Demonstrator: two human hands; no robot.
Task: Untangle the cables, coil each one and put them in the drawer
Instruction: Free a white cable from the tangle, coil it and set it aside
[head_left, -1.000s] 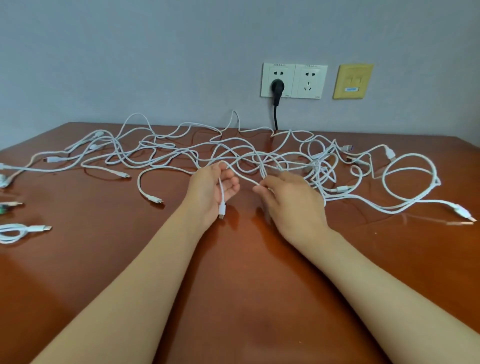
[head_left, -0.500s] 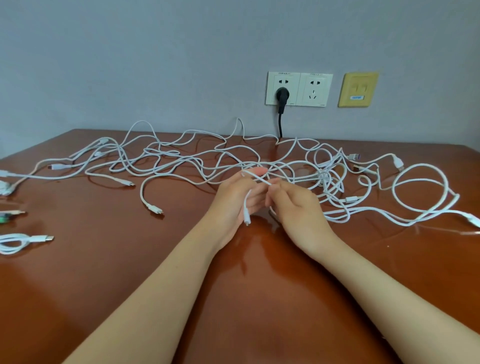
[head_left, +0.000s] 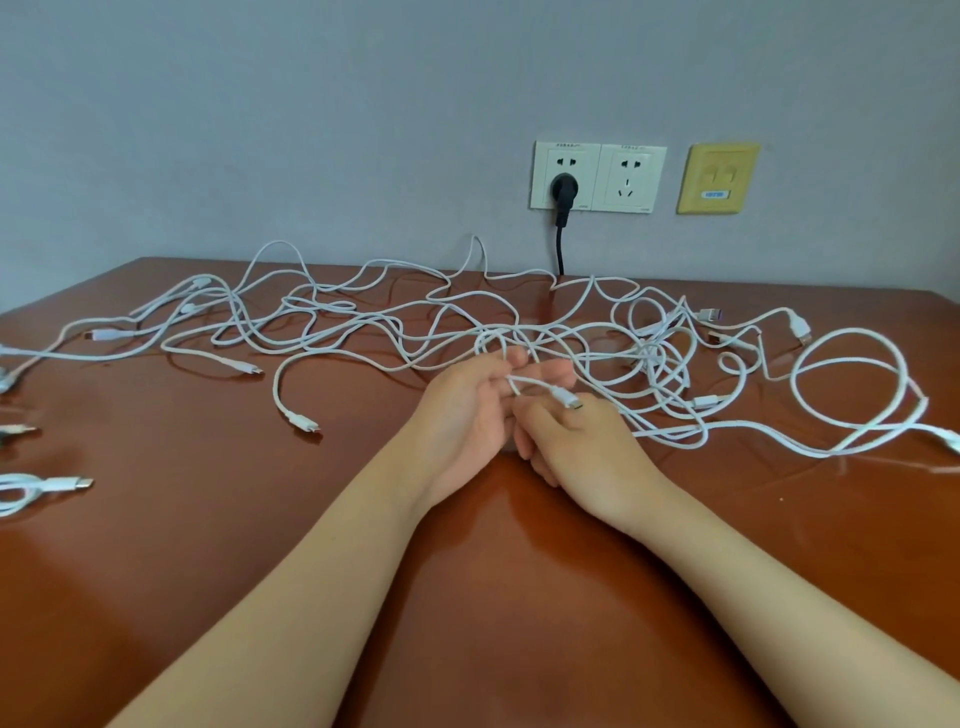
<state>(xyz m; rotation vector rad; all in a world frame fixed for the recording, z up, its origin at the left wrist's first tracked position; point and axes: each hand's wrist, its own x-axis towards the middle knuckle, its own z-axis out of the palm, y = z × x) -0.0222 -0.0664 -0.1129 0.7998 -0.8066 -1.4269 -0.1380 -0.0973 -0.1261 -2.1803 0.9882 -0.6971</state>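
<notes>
Seen from my head: my left hand (head_left: 467, 410) and right hand (head_left: 587, 447) have met. The cable (head_left: 535, 385) end that dangled from my left fingers is now pinched by both, at the tangle (head_left: 649, 356) on the tabletop (head_left: 208, 545).

A plain grey wall (head_left: 260, 130) backs a glossy reddish-brown table (head_left: 208, 571). The wall carries a white double socket (head_left: 631, 179), a black plug (head_left: 563, 188) in it, and a yellow plate (head_left: 717, 176).
</notes>
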